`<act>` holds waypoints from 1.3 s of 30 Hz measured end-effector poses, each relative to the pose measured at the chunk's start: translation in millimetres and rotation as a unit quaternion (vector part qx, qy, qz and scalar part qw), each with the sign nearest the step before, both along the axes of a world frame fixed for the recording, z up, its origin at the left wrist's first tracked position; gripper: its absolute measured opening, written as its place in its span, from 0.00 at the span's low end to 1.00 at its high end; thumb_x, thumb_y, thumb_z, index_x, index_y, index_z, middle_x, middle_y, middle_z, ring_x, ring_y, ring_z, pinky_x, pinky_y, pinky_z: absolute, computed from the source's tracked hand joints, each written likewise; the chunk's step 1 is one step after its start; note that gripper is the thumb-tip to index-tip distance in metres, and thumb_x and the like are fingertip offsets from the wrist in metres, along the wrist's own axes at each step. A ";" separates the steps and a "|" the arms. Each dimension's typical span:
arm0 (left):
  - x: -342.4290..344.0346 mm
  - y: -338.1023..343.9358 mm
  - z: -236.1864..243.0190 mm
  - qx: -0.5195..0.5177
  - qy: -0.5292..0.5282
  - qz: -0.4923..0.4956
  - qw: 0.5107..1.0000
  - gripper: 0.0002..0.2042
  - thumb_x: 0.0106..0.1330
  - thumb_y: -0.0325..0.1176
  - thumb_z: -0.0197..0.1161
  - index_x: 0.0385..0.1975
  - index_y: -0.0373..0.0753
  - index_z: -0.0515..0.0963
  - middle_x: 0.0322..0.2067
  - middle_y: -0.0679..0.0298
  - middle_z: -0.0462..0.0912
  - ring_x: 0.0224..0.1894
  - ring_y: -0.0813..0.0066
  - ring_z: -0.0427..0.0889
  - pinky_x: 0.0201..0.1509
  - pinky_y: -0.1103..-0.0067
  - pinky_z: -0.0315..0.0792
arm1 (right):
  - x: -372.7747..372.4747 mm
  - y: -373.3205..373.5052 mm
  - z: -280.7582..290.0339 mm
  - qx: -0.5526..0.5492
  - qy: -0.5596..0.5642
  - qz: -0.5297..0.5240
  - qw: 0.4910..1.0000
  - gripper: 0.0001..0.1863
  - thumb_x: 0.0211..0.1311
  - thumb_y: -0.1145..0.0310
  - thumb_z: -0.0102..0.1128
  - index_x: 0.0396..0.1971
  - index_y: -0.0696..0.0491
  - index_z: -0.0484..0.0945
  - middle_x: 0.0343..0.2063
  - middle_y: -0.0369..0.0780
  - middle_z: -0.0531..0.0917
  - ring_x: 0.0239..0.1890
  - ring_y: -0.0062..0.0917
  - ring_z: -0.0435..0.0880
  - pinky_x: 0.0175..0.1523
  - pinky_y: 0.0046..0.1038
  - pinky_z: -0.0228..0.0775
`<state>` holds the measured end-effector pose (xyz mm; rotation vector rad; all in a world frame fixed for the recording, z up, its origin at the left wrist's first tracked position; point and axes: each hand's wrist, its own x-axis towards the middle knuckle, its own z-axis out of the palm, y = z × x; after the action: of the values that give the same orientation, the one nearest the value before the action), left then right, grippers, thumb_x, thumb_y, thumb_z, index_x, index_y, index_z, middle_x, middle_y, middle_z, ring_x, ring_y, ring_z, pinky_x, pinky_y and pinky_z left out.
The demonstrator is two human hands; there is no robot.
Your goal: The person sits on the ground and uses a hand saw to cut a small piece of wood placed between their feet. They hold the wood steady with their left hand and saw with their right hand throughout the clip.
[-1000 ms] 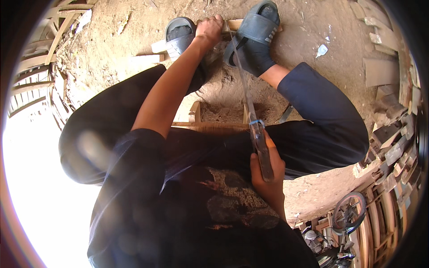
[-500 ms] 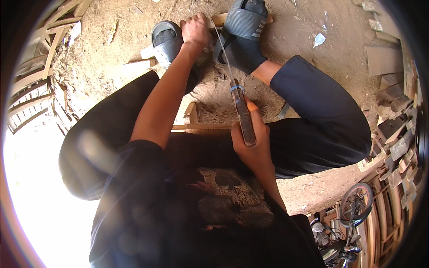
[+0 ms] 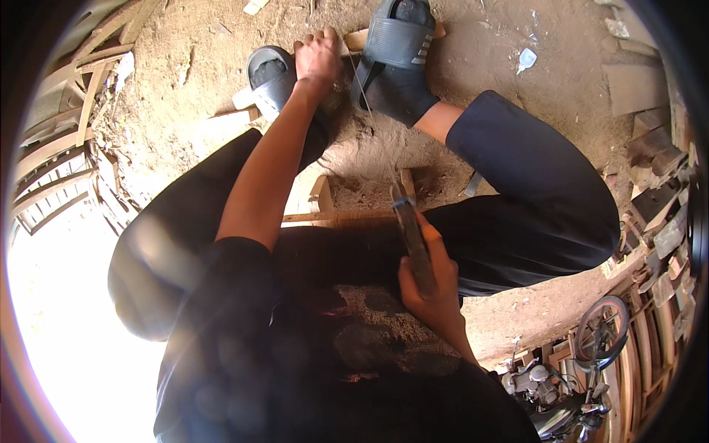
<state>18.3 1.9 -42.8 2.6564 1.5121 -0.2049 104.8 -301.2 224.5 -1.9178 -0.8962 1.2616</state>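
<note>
So the right hand (image 3: 437,282) is wrapped tight around the dark handle of a long-bladed tool (image 3: 415,247), blue tie (image 3: 403,202) at the front of the handle. The blade's kinda blurry, running out to a wooden strip (image 3: 357,39) under the right sandal (image 3: 399,43). Left hand (image 3: 317,59) is right by the strip, fingers bent, can't tell if it's gripping. Farther out there's dirt floor (image 3: 480,74).

Motorcycle (image 3: 543,387), stacked wood offcuts (image 3: 655,203), dirt floor (image 3: 473,77)
</note>
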 end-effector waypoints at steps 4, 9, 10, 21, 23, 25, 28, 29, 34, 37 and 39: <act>-3.7 1.0 -1.5 -0.018 -0.011 0.016 1.000 0.11 0.58 0.32 0.57 0.40 0.40 0.73 0.41 0.56 0.82 0.48 0.61 0.80 0.49 0.64 0.71 | 7.8 20.8 -5.3 -0.080 0.058 -0.018 0.995 0.29 0.56 0.81 0.51 0.61 0.59 0.64 0.38 0.52 0.81 0.37 0.38 0.85 0.38 0.28 0.74; 0.4 0.7 1.3 -0.015 0.009 0.010 1.000 0.12 0.57 0.31 0.57 0.41 0.40 0.73 0.42 0.55 0.82 0.49 0.60 0.80 0.51 0.64 0.70 | -0.5 4.8 17.1 -0.050 0.009 0.019 0.999 0.29 0.55 0.82 0.50 0.61 0.60 0.63 0.44 0.54 0.79 0.43 0.38 0.83 0.45 0.30 0.73; -0.6 -2.7 3.4 -0.021 0.015 0.008 1.000 0.12 0.57 0.31 0.57 0.41 0.40 0.73 0.42 0.55 0.81 0.49 0.60 0.80 0.51 0.64 0.70 | 0.0 -1.4 23.1 -0.040 0.002 0.024 0.999 0.29 0.55 0.82 0.49 0.61 0.61 0.64 0.47 0.54 0.78 0.46 0.37 0.83 0.48 0.30 0.73; 3.2 0.0 8.8 -0.039 0.021 0.014 0.999 0.18 0.53 0.34 0.61 0.45 0.39 0.71 0.44 0.56 0.80 0.50 0.61 0.78 0.52 0.64 0.69 | -1.0 -9.0 18.5 -0.031 -0.038 0.036 0.998 0.30 0.56 0.80 0.51 0.62 0.57 0.62 0.37 0.54 0.78 0.40 0.42 0.83 0.43 0.33 0.71; 2.1 -5.9 9.4 -0.046 0.022 0.012 0.999 0.19 0.53 0.34 0.62 0.45 0.39 0.71 0.44 0.56 0.79 0.50 0.61 0.78 0.52 0.64 0.68 | -0.2 14.2 6.6 -0.038 -0.014 0.024 0.999 0.28 0.56 0.80 0.50 0.60 0.59 0.63 0.42 0.54 0.78 0.46 0.41 0.81 0.49 0.32 0.69; 0.6 -1.3 7.1 -0.056 0.007 0.011 0.998 0.19 0.53 0.34 0.62 0.45 0.39 0.71 0.44 0.57 0.79 0.50 0.61 0.78 0.53 0.64 0.68 | 0.2 24.5 0.0 -0.052 0.011 0.016 0.998 0.27 0.56 0.81 0.49 0.59 0.61 0.64 0.48 0.53 0.77 0.53 0.40 0.79 0.56 0.31 0.68; -3.4 0.1 5.7 -0.041 0.002 0.012 0.999 0.21 0.50 0.34 0.65 0.45 0.39 0.71 0.44 0.57 0.79 0.51 0.60 0.78 0.53 0.64 0.68 | 4.0 4.2 2.7 0.015 -0.055 0.061 0.997 0.32 0.55 0.81 0.50 0.63 0.55 0.61 0.44 0.52 0.80 0.38 0.45 0.84 0.41 0.37 0.74; 7.0 -6.3 2.7 -0.052 -0.014 0.004 0.999 0.21 0.50 0.35 0.66 0.45 0.39 0.71 0.45 0.57 0.79 0.51 0.60 0.77 0.53 0.64 0.68 | 1.7 -5.1 18.4 -0.027 -0.043 0.041 0.998 0.30 0.55 0.81 0.49 0.62 0.57 0.62 0.46 0.52 0.79 0.43 0.42 0.82 0.46 0.34 0.72; 0.6 -6.1 7.5 -0.043 0.006 0.005 0.999 0.22 0.49 0.34 0.66 0.45 0.38 0.70 0.45 0.56 0.78 0.52 0.59 0.76 0.53 0.64 0.69 | -1.7 24.9 6.6 -0.125 0.049 -0.016 0.991 0.29 0.54 0.82 0.47 0.61 0.60 0.64 0.52 0.53 0.75 0.55 0.35 0.77 0.57 0.27 0.66; 3.0 -5.7 11.9 -0.082 0.015 0.013 0.996 0.20 0.51 0.32 0.63 0.45 0.37 0.70 0.45 0.55 0.78 0.52 0.60 0.76 0.53 0.64 0.69 | -5.3 16.3 5.3 -0.119 0.038 -0.012 0.992 0.30 0.53 0.83 0.48 0.61 0.60 0.63 0.52 0.53 0.75 0.54 0.36 0.78 0.55 0.28 0.67; 1.3 -3.0 15.2 -0.073 0.015 0.016 0.997 0.20 0.50 0.32 0.63 0.45 0.37 0.70 0.44 0.54 0.78 0.51 0.60 0.76 0.53 0.64 0.69 | -7.9 -12.4 22.1 -0.034 -0.009 0.026 0.999 0.30 0.53 0.83 0.49 0.61 0.60 0.63 0.49 0.53 0.77 0.52 0.37 0.80 0.53 0.29 0.69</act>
<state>19.6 -1.1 -27.6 2.5260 1.4844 -0.3403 96.9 -313.6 246.7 -1.9737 -0.9281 1.3219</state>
